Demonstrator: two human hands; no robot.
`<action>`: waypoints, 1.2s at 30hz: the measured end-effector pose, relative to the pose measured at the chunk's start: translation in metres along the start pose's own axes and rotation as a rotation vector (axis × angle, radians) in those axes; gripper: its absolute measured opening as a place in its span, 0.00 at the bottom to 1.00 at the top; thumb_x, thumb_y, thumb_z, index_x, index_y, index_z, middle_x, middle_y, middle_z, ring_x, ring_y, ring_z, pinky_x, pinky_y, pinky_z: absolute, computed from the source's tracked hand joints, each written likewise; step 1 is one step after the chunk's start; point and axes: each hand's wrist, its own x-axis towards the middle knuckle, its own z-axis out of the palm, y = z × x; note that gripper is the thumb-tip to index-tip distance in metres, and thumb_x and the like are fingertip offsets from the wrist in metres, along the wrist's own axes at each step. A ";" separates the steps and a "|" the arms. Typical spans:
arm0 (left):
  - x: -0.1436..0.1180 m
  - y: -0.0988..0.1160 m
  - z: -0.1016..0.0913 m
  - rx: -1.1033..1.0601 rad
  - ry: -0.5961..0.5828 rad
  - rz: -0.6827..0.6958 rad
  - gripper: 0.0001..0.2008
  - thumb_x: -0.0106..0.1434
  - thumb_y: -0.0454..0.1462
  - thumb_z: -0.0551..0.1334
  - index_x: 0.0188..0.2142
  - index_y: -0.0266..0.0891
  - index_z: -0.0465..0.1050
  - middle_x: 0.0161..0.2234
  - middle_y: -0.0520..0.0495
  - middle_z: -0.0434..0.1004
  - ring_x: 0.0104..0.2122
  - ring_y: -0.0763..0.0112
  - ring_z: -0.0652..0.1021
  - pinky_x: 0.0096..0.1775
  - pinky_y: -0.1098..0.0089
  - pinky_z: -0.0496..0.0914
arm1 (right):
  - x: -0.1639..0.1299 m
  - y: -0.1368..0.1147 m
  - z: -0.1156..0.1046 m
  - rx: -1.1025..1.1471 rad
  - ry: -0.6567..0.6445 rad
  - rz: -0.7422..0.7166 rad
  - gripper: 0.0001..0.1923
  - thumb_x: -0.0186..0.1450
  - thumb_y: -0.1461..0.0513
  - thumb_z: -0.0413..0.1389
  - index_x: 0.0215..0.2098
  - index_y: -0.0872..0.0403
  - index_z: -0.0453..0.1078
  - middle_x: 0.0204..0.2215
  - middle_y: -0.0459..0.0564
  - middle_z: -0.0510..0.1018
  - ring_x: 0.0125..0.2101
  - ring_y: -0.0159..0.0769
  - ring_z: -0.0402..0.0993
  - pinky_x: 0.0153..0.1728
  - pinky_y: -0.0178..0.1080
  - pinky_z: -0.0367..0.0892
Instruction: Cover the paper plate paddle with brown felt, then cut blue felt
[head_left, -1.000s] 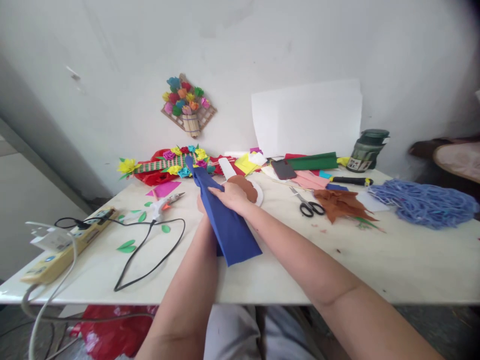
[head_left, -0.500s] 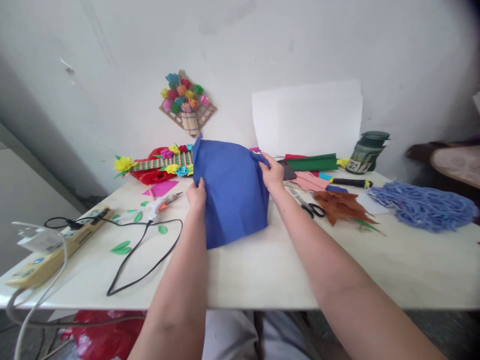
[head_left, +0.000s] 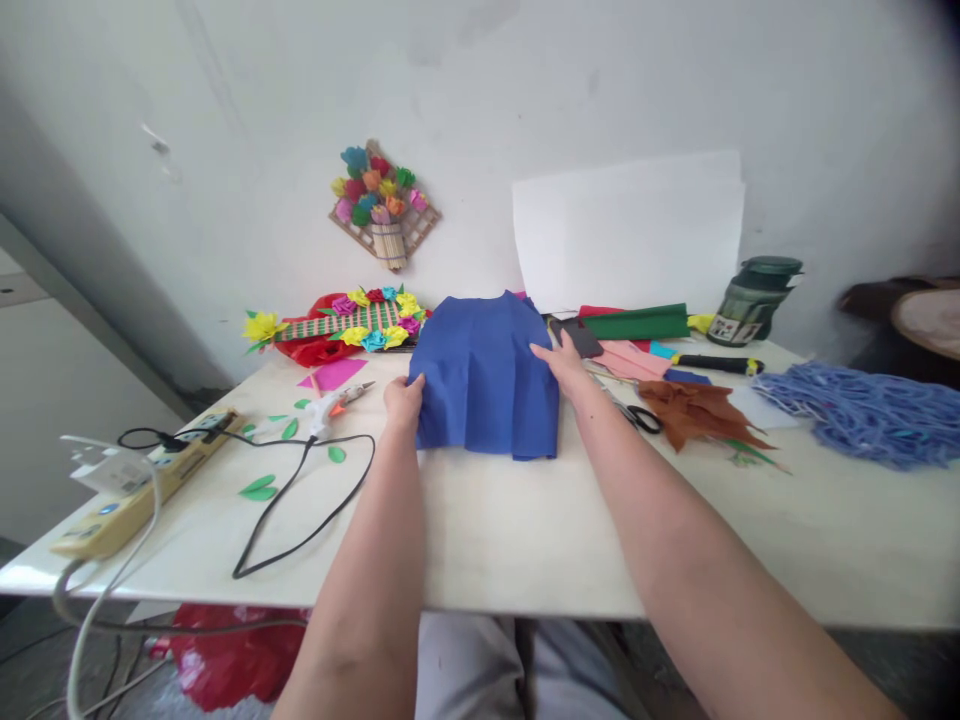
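Note:
A blue sheet (head_left: 487,375), thin like crepe paper or cloth, spreads before me over the middle of the table, with upright fold lines down its face. My left hand (head_left: 405,400) pinches its left edge, thumb in front and the other fingers mostly hidden. At the opposite edge is my right hand (head_left: 566,368), its thumb laid over the sheet and its index finger sticking up beside it. Left of the sheet lies a white glue gun (head_left: 330,408) with a black cord. Scissors (head_left: 637,415) with black handles lie to the right, near brown crepe paper (head_left: 694,410).
Green paper leaves (head_left: 259,488) and a power strip (head_left: 142,490) are on the left. Behind lies a flower-decorated stick panel (head_left: 337,325). Along the right are a green roll (head_left: 637,322), a dark bottle (head_left: 754,300), a black-handled tool (head_left: 716,364) and tangled blue yarn (head_left: 862,410).
The blue sheet has come down lower and flatter, its lower edge now farther from me. My right hand has left the bunched top corner and sits lower on the right edge.

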 end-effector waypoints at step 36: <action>-0.031 0.020 0.013 0.730 0.139 -0.028 0.19 0.62 0.48 0.53 0.37 0.37 0.75 0.39 0.36 0.78 0.44 0.55 0.76 0.42 0.63 0.67 | 0.034 0.004 0.001 -1.033 -0.029 -0.288 0.26 0.61 0.68 0.48 0.57 0.51 0.63 0.62 0.52 0.57 0.55 0.49 0.60 0.50 0.49 0.61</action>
